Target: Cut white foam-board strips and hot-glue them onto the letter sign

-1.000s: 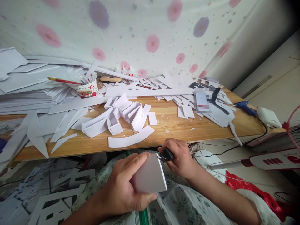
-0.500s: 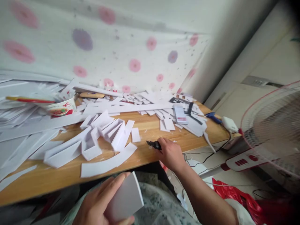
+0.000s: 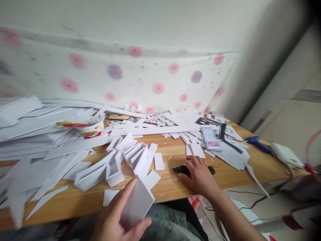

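My left hand [image 3: 117,214] grips a white board piece [image 3: 137,202] between thumb and fingers, tilted up in front of the table's near edge. Over on the right, my right hand [image 3: 199,174] rests on the tabletop above a black utility knife [image 3: 184,170]. The knife lies flat, its blade end pointing left and its handle end showing past the hand. The fingers there are loosely stretched out, not wrapped round the handle. Beyond my left hand stands a folded zigzag of white strips [image 3: 114,167], with a small white rectangle [image 3: 158,161] beside it.
White sheets and offcuts [image 3: 55,147] pile up at the left and back. A printed tub [image 3: 94,130] holds thin strips. A phone [image 3: 212,139], a blue glue gun [image 3: 258,144] and a white box [image 3: 287,155] lie rightward. Cables hang past the wooden table's [image 3: 173,187] edge.
My right hand has loosened from its fist round the knife, which now lies flat beneath it. My left hand still holds the board piece. The view has swung left.
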Demonstrator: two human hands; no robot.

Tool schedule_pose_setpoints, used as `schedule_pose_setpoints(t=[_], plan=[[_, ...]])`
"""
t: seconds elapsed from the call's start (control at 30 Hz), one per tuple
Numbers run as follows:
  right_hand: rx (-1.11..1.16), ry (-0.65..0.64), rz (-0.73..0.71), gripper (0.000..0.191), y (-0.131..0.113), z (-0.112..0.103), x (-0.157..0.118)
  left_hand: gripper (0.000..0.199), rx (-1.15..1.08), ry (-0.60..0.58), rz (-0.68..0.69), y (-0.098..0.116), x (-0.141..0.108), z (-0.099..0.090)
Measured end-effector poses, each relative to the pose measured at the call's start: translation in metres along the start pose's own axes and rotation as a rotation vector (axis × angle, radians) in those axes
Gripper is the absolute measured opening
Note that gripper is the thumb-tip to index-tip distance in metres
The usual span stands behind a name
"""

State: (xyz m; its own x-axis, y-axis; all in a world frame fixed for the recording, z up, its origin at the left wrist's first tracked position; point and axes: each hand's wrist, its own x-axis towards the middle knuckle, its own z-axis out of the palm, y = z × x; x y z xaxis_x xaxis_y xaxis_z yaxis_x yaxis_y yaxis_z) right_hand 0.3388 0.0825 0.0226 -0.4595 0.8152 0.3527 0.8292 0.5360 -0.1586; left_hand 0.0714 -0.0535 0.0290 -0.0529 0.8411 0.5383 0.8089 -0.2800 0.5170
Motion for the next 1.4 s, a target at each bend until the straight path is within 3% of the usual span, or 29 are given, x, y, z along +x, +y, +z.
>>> schedule_pose_setpoints(t=[0.1,0.2,0.3,0.37,0.43,0.6,0.73,0.9,0.97,1.13,1.23,1.3,1.4], plan=[[0.401,0.046,-0.162,0.049,-0.031,-0.01,-0.009,0.071,-0.034,0.004,-0.087,0.01,0.009,0.0],[0.852,-0.052,-0.316,0.062,-0.075,-0.019,-0.017,0.081,-0.105,-0.027,-0.122,0.016,0.014,0.003],[1.155,-0.17,-0.27,0.048,-0.112,-0.019,-0.02,0.083,-0.118,-0.03,-0.129,0.019,0.013,0.003],[1.275,-0.211,-0.209,0.031,-0.126,-0.017,-0.019,0.079,-0.1,-0.026,-0.117,0.02,0.01,0.002],[1.327,-0.229,-0.173,0.026,-0.132,-0.015,-0.018,0.079,-0.082,-0.016,-0.094,0.022,0.007,-0.001],[1.232,-0.2,-0.156,0.024,-0.133,-0.018,-0.018,0.083,-0.039,0.032,0.009,0.028,0.007,-0.016],[1.12,-0.201,-0.229,0.018,-0.131,-0.027,-0.019,0.058,-0.056,0.027,0.157,0.029,0.012,-0.034],[1.042,-0.124,-0.348,0.015,-0.126,-0.038,-0.019,0.039,-0.074,0.161,0.315,0.029,0.005,-0.046],[1.028,-0.097,-0.395,0.017,-0.126,-0.036,-0.02,0.04,-0.116,0.231,0.288,0.027,-0.002,-0.044],[0.804,-0.009,-0.466,0.054,-0.125,-0.012,-0.03,0.035,-0.228,0.407,0.096,0.013,-0.014,-0.03],[0.661,0.048,-0.462,0.06,-0.114,-0.004,-0.033,0.023,-0.195,0.355,0.025,0.001,-0.012,-0.022],[0.576,-0.012,-0.462,0.058,-0.099,-0.008,-0.031,0.019,-0.189,0.263,-0.001,-0.005,-0.01,-0.018],[0.362,-0.13,-0.403,0.055,-0.071,-0.021,-0.023,0.031,-0.23,0.154,-0.027,-0.009,-0.009,-0.013]])
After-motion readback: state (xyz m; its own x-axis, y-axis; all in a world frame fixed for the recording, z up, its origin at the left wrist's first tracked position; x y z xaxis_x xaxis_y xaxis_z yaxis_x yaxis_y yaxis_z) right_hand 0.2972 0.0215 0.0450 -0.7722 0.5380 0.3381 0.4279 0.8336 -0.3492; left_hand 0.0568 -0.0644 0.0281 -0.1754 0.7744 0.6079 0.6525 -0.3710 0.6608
